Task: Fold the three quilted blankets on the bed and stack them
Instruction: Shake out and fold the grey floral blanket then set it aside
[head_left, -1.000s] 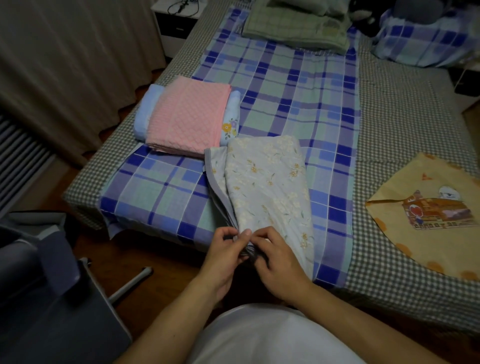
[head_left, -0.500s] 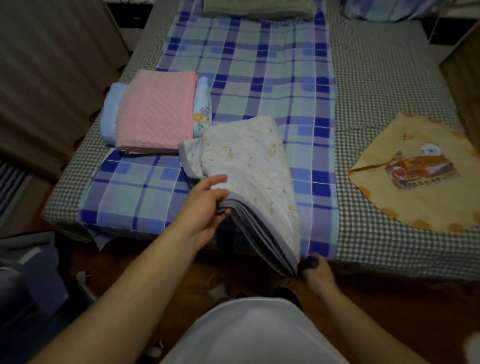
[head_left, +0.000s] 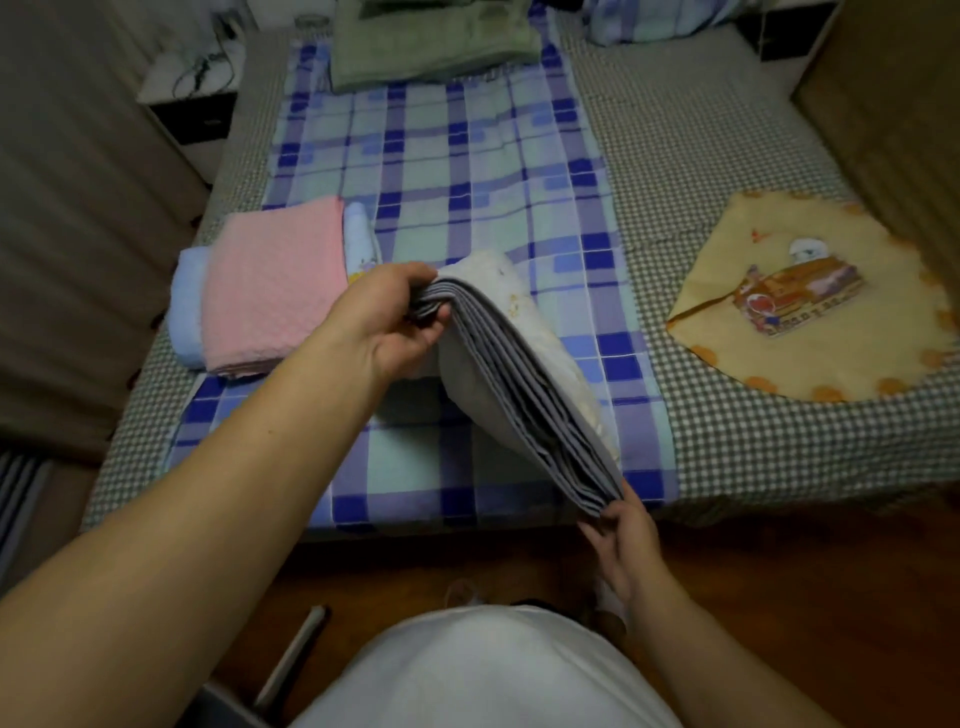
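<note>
Torso: plain white short-sleeved cotton shirt (head_left: 483, 670), rounded bulge at bottom centre of view, no print or logo visible.
Left forearm (head_left: 208, 499): bare, no sleeve, no watch or band.
Right forearm (head_left: 727, 660): bare, no sleeve.
Left hand (head_left: 387, 317): no ring, no glove.
Right hand (head_left: 621, 540): no ring, no glove.

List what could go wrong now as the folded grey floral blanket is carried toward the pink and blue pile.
1. The left hand and right hand pinch only the ends of the grey floral blanket; its layers fan apart and may slip unfolded.
2. The blanket sags between the grips, so it might land crooked on the pink blanket.
3. The pink blanket sits off-centre on the blue blanket; a third layer could tip.
</note>
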